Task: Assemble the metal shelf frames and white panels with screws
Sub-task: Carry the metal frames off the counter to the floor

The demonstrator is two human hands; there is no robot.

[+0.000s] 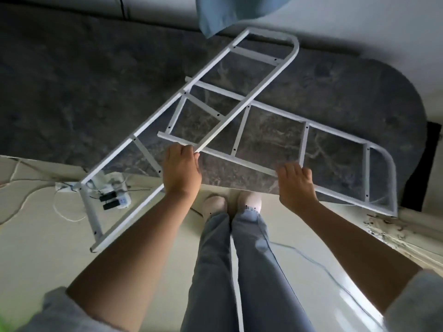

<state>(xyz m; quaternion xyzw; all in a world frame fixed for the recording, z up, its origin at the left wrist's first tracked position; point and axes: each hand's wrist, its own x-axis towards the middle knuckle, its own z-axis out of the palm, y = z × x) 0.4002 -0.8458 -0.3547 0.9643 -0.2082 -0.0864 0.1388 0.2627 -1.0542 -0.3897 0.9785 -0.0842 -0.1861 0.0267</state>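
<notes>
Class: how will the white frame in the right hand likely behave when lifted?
The frame is probably stiff: its bars look straight though the right hand grips only one rail. Likely light: open thin tubing, held one-handed. Being long, it may tip toward its curved end.

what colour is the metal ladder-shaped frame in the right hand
White metal ladder-shaped frame with dark screw holes, held by the right hand; head view.

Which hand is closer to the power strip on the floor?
Left. Both hands grip the frames: the left hand just right of the power strip, the right hand farther right.
</notes>
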